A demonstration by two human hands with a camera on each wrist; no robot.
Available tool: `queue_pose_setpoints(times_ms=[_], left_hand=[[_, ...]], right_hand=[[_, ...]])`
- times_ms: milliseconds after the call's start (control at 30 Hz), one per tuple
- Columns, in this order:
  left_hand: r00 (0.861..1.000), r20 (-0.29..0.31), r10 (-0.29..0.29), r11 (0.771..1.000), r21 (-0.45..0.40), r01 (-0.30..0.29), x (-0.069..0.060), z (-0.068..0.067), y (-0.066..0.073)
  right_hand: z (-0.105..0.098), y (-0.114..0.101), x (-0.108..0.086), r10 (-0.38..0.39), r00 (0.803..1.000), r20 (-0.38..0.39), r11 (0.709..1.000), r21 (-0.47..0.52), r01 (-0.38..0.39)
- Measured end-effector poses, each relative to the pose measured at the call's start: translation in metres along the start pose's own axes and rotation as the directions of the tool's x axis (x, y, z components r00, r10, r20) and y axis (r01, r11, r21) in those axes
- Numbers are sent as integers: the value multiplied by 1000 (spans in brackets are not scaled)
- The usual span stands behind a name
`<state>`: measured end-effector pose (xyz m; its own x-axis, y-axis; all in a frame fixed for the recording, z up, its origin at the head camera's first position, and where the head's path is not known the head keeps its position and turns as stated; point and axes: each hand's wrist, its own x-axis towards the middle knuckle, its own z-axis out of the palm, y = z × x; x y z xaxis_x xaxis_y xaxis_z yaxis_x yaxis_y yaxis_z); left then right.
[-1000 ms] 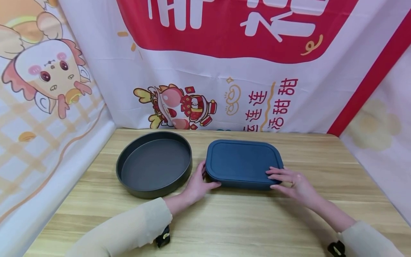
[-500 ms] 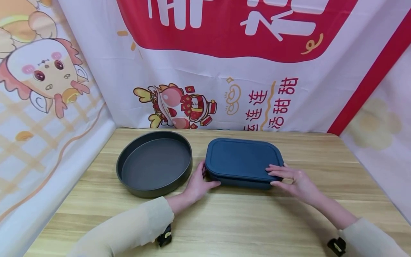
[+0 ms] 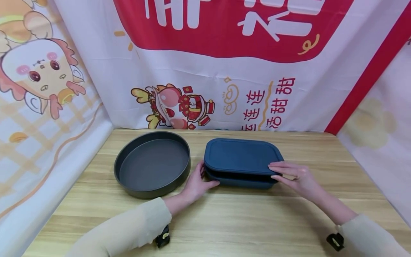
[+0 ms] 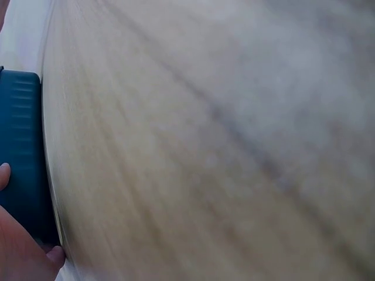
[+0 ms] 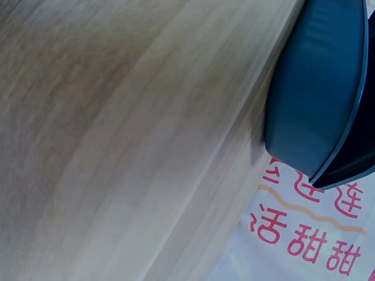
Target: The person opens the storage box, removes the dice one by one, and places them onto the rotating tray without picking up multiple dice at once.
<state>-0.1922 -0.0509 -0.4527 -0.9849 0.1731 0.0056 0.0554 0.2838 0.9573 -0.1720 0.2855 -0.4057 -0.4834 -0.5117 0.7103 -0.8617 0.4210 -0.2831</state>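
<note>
A dark blue rectangular food container (image 3: 242, 182) stands on the wooden table, its blue lid (image 3: 240, 155) raised along the front edge. A dark gap shows between lid and box at the front. With my right hand (image 3: 298, 178) I pinch the lid's front right corner between thumb and fingers. My left hand (image 3: 195, 184) grips the container's left front corner, thumb on the front wall and fingers at the left side. In the left wrist view the ribbed container wall (image 4: 22, 134) sits at the left edge. The right wrist view shows the container's side (image 5: 310, 88) and its exposed rim.
A round dark grey baking pan (image 3: 152, 164) lies just left of my left hand, close to the container. Printed cloth (image 3: 221, 67) hangs behind and at both sides. Bare wooden table (image 3: 244, 221) stretches in front of the container.
My right hand has lifted the lid's front edge upward from the box, and the gap has widened. The left hand stays on the container. The pan has not moved.
</note>
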Motion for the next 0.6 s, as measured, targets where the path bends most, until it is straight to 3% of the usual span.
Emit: queue_pose_setpoints(times_ms=[133,600], left_hand=[[1000,-2,11,1000,0,-11,0,0,0],[1000,3,19,1000,4,-19,2,0,-2]], right_hand=[[0,3,2,-61,997,-50,998,-20,60],[-4,5,10,-36,992,-118,997,-71,28]])
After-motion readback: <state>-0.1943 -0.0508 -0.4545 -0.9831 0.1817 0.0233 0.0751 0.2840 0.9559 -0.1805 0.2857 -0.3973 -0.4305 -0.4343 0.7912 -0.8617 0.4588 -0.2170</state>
